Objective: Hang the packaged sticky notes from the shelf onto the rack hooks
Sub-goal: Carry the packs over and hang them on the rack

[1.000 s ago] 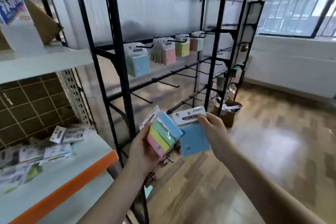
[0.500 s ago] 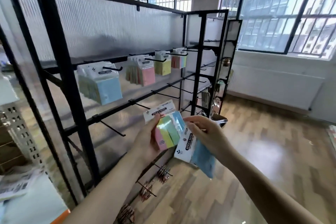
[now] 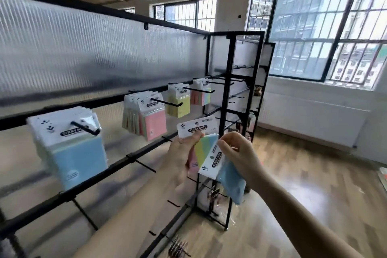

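Note:
My left hand [image 3: 180,157] grips a multicolour sticky-note pack [image 3: 199,132] with a white header card, held upright in front of the black rack [image 3: 134,158]. Beside it, my right hand [image 3: 238,153] pinches a blue sticky-note pack [image 3: 228,178] by its header, tilted down to the right. On the rack's upper bar hang blue packs [image 3: 71,146], pink packs [image 3: 150,121], yellow packs [image 3: 180,102] and multicolour packs [image 3: 202,94], each on its own hook. Bare hooks [image 3: 144,165] stick out of the lower bars.
A ribbed translucent panel [image 3: 83,48] backs the rack. A narrower black rack section [image 3: 243,111] stands at its right end, with small metal items hanging on it. Binder clips [image 3: 178,247] hang low on the rack. Wooden floor and barred windows lie to the right.
The view has swung right and up, away from the shelf toward the rack. Both hands have risen with their packs, closer to the rack's hooks; the blue pack now tilts down to the right.

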### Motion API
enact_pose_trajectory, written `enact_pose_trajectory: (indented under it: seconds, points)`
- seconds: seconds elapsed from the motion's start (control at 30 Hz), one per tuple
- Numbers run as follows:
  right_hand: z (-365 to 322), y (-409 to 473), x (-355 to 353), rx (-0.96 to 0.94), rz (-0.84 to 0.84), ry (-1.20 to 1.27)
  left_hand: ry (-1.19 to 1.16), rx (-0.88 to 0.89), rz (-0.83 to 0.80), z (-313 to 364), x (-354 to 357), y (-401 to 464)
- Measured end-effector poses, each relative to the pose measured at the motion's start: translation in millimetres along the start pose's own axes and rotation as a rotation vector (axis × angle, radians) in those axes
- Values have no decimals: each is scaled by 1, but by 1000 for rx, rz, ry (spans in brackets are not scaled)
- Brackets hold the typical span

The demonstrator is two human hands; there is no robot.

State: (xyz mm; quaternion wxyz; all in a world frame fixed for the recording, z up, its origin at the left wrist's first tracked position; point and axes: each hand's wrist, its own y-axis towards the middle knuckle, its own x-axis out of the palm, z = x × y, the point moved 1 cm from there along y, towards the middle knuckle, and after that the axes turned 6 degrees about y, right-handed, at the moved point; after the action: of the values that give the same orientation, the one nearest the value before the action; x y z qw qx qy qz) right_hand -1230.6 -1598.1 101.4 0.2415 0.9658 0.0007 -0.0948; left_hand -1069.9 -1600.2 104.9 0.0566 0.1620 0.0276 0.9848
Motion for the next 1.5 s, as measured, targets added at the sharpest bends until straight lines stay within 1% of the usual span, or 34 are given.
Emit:
enact_pose_trajectory:
  seconds: [0.17,0.37,0.43,0.5,0.7,0.77,0.9,1.03,1.13,1.37,1.5]
  points:
    - [23,42,-21,7,74,25,125,18,24,0,21,47]
    - [55,100,-48,-13,158,150,244,59,43,-8,39,104]
    - [67,124,-57,6,185,182,333,74,69,-12,45,126]
    - [82,150,-70,17,178,203,358,72,130,-17,55,152]
    - [126,221,-118,55,83,209,322,70,266,-34,95,228]
    - [134,242,-132,70,42,226,312,99,299,-36,107,244]
    - [147,283,-152,85,-117,276,409,209,422,-35,128,277]
    - [150,312,-159,58,-279,271,417,237,493,-36,147,300]
    - [150,328,-159,55,-355,283,432,247,517,-34,153,312]
    - [152,359,-151,-30,-421,329,505,410,576,-20,157,325]
    - [157,369,-141,-67,-419,334,526,434,591,-16,148,336]
